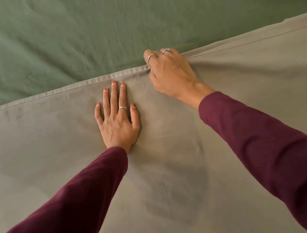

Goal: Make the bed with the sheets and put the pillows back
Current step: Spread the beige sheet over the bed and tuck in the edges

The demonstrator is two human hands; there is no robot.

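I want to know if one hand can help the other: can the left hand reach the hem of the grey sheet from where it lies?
Probably yes. The left hand lies flat on the grey sheet, its fingertips close to the hem, nothing between.

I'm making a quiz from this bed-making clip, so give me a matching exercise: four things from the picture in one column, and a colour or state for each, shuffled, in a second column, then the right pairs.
Column one:
1. left hand
2. right hand
3. top sheet
4. bottom sheet

Column two:
A. green, uncovered beyond the hem
B. pinches the hem of the taupe fabric
C. rests flat with straight fingers
D. taupe, spread under both arms

Pairs: 1-C, 2-B, 3-D, 4-A
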